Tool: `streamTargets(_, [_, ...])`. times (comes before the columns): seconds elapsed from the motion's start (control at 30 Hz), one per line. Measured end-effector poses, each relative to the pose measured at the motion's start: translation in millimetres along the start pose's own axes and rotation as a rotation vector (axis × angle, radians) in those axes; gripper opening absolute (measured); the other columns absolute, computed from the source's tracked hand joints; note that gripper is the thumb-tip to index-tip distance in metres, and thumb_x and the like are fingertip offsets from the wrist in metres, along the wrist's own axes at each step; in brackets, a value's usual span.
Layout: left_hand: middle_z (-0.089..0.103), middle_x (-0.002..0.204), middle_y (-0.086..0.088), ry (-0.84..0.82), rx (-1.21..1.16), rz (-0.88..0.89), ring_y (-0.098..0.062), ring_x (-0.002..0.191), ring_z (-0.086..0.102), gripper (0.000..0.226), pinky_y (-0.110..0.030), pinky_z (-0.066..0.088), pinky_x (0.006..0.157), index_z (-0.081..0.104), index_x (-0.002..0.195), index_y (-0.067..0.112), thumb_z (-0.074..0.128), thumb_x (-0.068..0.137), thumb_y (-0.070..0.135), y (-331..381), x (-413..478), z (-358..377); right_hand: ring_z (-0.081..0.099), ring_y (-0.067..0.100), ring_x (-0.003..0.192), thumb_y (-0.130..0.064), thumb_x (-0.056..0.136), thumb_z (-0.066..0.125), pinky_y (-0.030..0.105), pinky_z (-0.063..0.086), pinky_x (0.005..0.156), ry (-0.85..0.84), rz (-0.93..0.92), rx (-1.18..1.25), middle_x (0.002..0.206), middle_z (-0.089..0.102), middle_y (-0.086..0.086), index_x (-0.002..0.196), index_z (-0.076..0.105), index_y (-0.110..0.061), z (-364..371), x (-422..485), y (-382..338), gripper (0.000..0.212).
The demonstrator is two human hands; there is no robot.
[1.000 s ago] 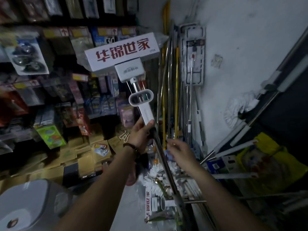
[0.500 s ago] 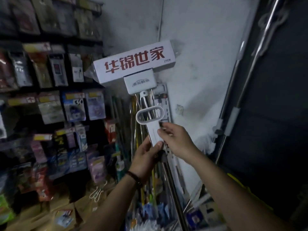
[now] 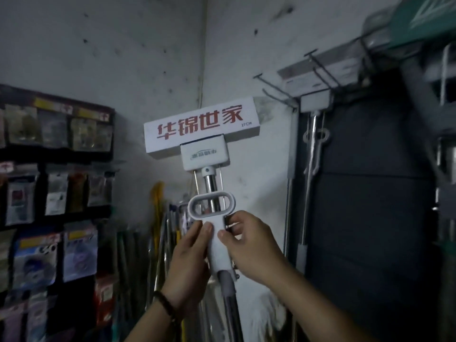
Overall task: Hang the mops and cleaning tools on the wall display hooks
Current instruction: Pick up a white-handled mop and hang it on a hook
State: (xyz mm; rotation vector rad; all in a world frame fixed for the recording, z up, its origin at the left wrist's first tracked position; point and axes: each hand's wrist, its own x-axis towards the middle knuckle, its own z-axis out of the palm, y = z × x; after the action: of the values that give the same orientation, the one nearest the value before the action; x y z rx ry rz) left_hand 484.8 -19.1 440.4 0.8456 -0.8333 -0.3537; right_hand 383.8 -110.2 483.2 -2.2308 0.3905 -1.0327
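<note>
I hold a sponge mop (image 3: 202, 130) upright in front of the wall corner; its head is wrapped in a white sleeve with red characters, above a white block and a steel rod. Both hands grip the white squeeze handle (image 3: 217, 245) below its oval loop. My left hand (image 3: 188, 262) holds it from the left, my right hand (image 3: 249, 245) from the right, thumbs on its front. Up and to the right, bare metal wall hooks (image 3: 276, 91) stick out from a grey rail. Another mop (image 3: 314, 134) hangs beneath that rail.
Dark shelves with packaged goods (image 3: 54, 191) fill the left side. A bundle of mop and broom poles (image 3: 160, 245) leans in the corner behind my hands. A dark panel (image 3: 370, 218) covers the right wall, with more hanging tools at the far right edge.
The mop has been lifted higher and my view tilted up, so the hooks came into sight. My right hand settled on the squeeze handle beside the left.
</note>
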Motion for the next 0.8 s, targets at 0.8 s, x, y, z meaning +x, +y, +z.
streamTargets(0.8, [0.076,0.116,-0.016,-0.464,-0.141,0.085,-0.034,0.109,0.073,0.03,-0.059,0.056,0.099,0.064,0.126,0.008,0.048,0.109,0.027,106.7,237.8,122.8,0.075,0.017,0.09,-0.032,0.095,0.075,0.039,0.062,0.086,0.723,-0.05,-0.206,0.094,0.078,-0.004,0.096,0.075,-0.024,-109.4,194.0,-93.8,0.008])
